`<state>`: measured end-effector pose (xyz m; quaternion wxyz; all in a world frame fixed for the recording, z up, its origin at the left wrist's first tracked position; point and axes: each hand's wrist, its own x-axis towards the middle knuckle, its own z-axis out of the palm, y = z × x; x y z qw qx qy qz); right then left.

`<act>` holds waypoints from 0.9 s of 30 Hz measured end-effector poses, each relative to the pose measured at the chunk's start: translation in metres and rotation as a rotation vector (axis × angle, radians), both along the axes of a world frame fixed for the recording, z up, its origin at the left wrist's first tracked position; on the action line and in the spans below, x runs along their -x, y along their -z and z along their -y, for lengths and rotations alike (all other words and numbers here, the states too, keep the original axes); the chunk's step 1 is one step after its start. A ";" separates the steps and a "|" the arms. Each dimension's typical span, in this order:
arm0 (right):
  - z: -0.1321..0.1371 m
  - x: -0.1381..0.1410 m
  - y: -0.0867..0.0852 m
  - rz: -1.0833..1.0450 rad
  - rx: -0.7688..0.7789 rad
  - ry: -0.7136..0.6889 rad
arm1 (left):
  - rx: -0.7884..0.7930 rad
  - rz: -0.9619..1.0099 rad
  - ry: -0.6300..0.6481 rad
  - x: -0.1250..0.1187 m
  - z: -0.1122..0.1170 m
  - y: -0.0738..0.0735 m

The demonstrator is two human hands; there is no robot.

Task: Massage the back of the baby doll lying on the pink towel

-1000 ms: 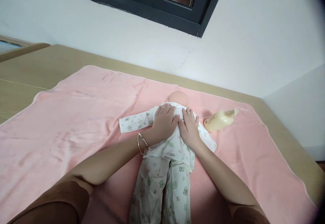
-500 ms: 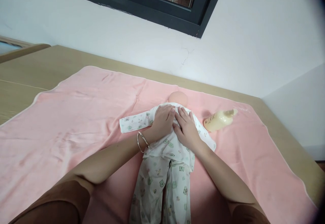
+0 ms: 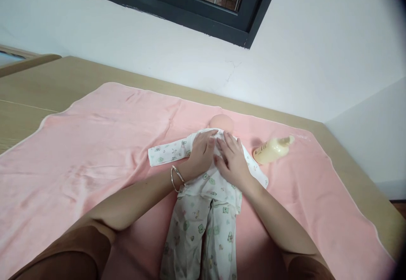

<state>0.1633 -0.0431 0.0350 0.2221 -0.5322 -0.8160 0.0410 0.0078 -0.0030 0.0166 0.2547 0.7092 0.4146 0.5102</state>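
Observation:
A baby doll (image 3: 221, 122) lies on a pink blanket, its rounded head at the far end. It wears a white patterned top (image 3: 211, 185) and matching trousers (image 3: 187, 229). My left hand (image 3: 203, 149) rests flat on the upper left of the top, fingers stretched toward the middle. Beside it, my right hand (image 3: 233, 159) lies on the upper right of the top with fingers spread. One sleeve (image 3: 168, 151) points out to the left; the other slants down to the right, partly behind my right forearm. Neither hand grips anything.
A pale yellow pump bottle (image 3: 272, 149) lies or leans on the pink blanket (image 3: 95, 144), right of the doll. The blanket covers much of a wooden table (image 3: 85, 70). Behind it stand a white wall (image 3: 177, 56) and a dark window frame (image 3: 190, 13).
My hands have shifted slightly on the chest of the top, the fingertips drawing a little apart. The doll and bottle stay where they were.

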 end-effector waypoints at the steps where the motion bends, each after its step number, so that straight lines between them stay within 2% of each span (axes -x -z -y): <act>1: -0.001 0.000 0.000 0.017 0.031 -0.021 | 0.002 -0.007 -0.004 0.000 -0.001 0.000; 4: -0.004 -0.002 0.001 0.034 0.105 -0.075 | 0.032 -0.090 -0.023 -0.002 -0.003 0.000; 6: -0.006 -0.003 0.004 -0.026 0.081 -0.020 | 0.062 -0.168 -0.043 -0.004 -0.004 0.000; 10: -0.010 -0.002 0.016 -0.111 0.031 0.182 | 0.064 -0.337 -0.084 -0.007 -0.005 0.002; 15: -0.011 0.004 0.025 -0.068 0.046 0.218 | -0.022 -0.555 -0.116 -0.012 -0.001 0.007; 21: -0.011 0.005 0.026 -0.031 0.046 0.213 | -0.036 -0.615 -0.172 -0.015 0.002 0.014; 27: -0.014 0.004 0.025 -0.031 0.037 0.207 | -0.031 -0.625 -0.179 -0.016 -0.001 0.013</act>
